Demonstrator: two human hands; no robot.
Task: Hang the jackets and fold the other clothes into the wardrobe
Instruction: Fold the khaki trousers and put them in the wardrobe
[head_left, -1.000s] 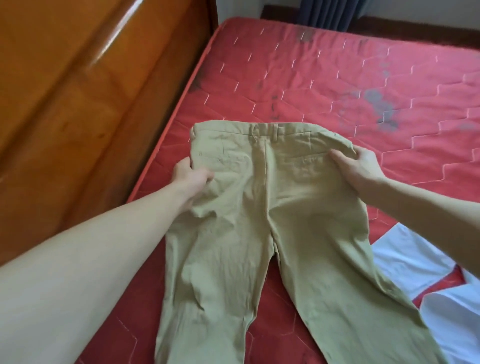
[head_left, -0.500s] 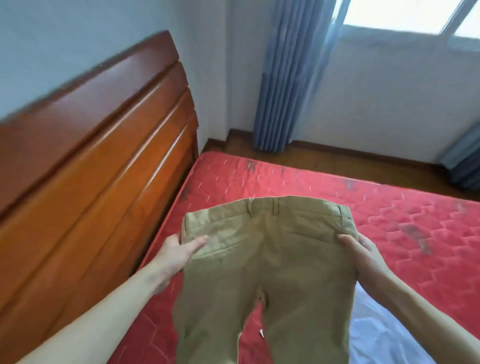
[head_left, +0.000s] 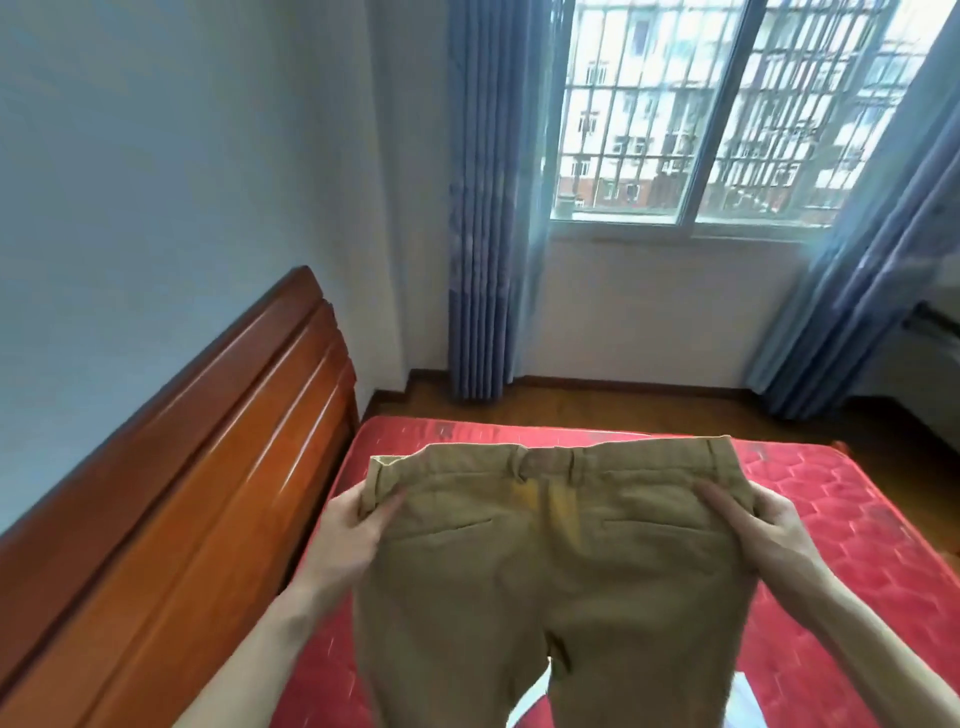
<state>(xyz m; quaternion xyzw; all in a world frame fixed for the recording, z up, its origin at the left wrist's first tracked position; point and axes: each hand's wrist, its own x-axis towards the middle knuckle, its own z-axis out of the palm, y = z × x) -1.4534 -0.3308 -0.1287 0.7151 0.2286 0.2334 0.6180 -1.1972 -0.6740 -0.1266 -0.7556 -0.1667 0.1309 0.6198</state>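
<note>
Trousers (head_left: 550, 561) now higher, off mattress (head_left: 831, 509).

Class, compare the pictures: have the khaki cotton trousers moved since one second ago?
Yes. The khaki cotton trousers have gone upward: earlier they lay flat on the red quilted mattress; now both hands hold them raised by the waistband, legs hanging.

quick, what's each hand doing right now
Left hand: closed on the khaki trousers at the left end of the waistband.
Right hand: closed on the trousers at the right end of the waistband.
</note>
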